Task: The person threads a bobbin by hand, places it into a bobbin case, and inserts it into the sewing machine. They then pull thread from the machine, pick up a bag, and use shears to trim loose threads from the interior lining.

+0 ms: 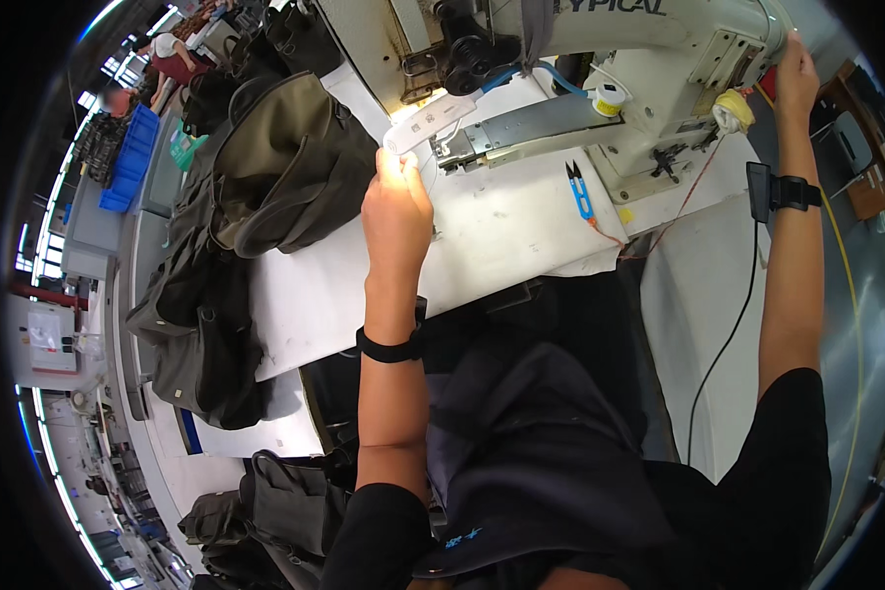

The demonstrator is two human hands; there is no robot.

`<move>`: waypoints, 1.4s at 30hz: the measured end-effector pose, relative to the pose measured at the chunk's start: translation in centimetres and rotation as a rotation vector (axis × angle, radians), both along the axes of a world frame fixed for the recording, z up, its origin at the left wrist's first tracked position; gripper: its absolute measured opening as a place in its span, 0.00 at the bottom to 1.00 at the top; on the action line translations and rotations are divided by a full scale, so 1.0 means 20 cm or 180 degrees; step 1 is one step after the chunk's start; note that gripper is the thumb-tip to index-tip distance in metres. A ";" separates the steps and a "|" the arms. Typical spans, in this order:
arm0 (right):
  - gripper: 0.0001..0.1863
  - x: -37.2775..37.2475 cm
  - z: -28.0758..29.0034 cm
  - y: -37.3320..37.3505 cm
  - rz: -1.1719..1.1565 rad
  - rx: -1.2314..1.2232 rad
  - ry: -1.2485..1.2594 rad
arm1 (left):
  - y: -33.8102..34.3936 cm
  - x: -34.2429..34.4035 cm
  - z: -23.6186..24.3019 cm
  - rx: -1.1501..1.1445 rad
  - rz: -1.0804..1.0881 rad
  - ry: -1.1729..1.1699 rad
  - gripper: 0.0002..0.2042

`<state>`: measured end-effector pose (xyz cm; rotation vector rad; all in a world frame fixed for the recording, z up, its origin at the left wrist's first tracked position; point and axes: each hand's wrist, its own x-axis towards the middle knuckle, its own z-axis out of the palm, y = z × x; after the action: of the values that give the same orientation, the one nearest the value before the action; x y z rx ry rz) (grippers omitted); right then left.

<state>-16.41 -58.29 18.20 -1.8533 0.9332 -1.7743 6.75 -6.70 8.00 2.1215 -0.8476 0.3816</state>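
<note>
A large sewing machine [659, 59] with a long cylinder arm [531, 133] stands over the white work table [492, 221]. My left hand [398, 206] is raised by the needle area, fingers pinched at the end of a white lamp [428, 123] on a blue flexible neck. What lies in that pinch, if anything, is too small to make out. My right hand [796, 84] reaches to the machine's right end, its fingers closed on the rim of the handwheel [779, 25]. Blue-handled thread snips [581, 194] lie on the table, tied to a red cord.
Dark olive bags [295, 167] are heaped on the table's left, with more bags [285, 511] lower left. A small white-and-yellow spool [609, 98] sits on the arm. A black cable [723, 364] hangs from my right wristband. Blue bins [131, 157] and people are farther back.
</note>
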 end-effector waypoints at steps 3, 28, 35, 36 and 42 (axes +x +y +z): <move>0.32 0.01 0.00 0.06 0.0169 0.0000 -0.0226 | -0.01 0.02 0.02 -0.0228 -0.0081 -0.0565 0.09; 0.30 0.02 0.02 0.17 0.0267 -0.0098 -0.0129 | 0.28 0.14 0.01 0.0724 -0.0233 -0.1553 0.01; 0.31 0.03 0.02 0.15 0.0267 0.0098 -0.0236 | 0.35 0.14 -0.10 0.1147 0.0263 -0.1133 0.04; 0.31 0.03 0.01 0.14 0.0234 0.0033 -0.0245 | 0.33 0.13 -0.11 0.1266 0.0412 -0.0531 0.07; 0.32 0.02 0.05 0.16 0.0372 0.0047 -0.0142 | 0.12 0.10 -0.02 0.0129 -0.0690 0.0846 0.26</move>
<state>-16.00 -55.12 19.26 -1.8131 0.8027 -1.7269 8.68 -4.36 7.64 2.0337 -0.9213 -0.0305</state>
